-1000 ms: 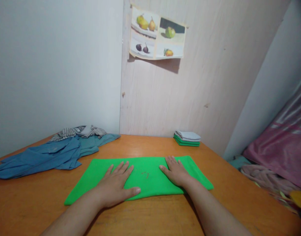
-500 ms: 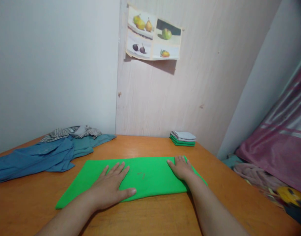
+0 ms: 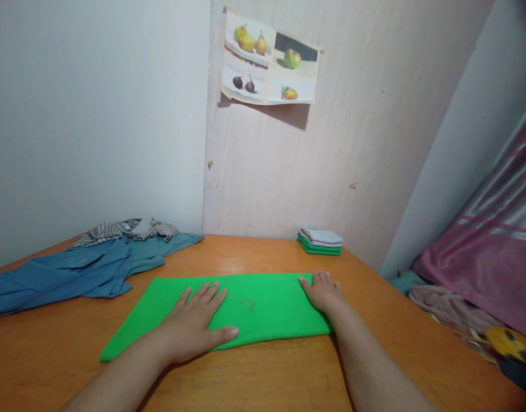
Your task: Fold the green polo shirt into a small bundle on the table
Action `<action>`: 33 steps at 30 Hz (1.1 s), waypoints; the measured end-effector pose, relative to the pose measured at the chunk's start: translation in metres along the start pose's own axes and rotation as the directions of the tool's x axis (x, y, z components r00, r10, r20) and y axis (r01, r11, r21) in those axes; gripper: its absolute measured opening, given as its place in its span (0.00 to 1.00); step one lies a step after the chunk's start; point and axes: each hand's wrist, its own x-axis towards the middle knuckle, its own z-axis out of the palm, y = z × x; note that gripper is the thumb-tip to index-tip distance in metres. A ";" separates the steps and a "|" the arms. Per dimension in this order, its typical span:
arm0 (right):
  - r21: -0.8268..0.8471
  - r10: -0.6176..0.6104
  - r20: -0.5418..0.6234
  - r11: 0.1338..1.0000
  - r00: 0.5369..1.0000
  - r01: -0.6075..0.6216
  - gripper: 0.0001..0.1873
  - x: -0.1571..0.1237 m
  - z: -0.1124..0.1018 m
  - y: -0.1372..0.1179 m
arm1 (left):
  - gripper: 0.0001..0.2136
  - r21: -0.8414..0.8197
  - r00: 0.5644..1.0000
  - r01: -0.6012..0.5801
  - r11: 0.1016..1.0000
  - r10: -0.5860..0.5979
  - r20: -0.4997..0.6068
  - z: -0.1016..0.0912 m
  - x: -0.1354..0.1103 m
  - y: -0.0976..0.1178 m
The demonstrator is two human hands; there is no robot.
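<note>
Green cloth [image 3: 263,306], folded to a long strip, lies flat mid-table, near the front edge. Right hand [image 3: 323,290] has slid out to the cloth's right end since a sec ago, fingers together, palm down; looks like smoothing outward. Left hand [image 3: 193,325] hasn't budged: flat, fingers spread, pressing the left-centre. Behind: blue clothes [image 3: 74,274] at left, small folded stack [image 3: 320,241] by the wall, on the wooden table [image 3: 267,377].

I read no text, label, brand or number here; the poster [image 3: 269,60] on the wall before me carries only fruit pictures.
</note>
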 end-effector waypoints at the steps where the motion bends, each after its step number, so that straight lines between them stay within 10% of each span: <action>1: 0.001 -0.004 -0.002 1.000 1.000 0.004 0.52 0.000 0.001 0.000 | 0.47 -0.004 1.000 -0.002 1.000 0.002 0.002 0.000 0.000 0.000; 12: -0.009 -0.008 -0.035 1.000 0.999 0.008 0.48 -0.007 -0.007 -0.006 | 0.47 -0.021 1.000 0.000 1.000 0.000 0.005 -0.004 -0.002 0.004; 23: 0.118 -0.447 0.019 0.889 0.895 0.442 0.47 -0.036 -0.002 -0.045 | 0.49 -0.041 0.999 0.018 0.999 -0.016 0.036 -0.013 -0.007 0.013; 33: 0.053 -0.469 0.053 0.883 0.882 0.466 0.47 -0.043 -0.001 -0.050 | 0.47 -0.053 1.000 0.004 0.999 -0.004 0.017 -0.008 -0.006 0.009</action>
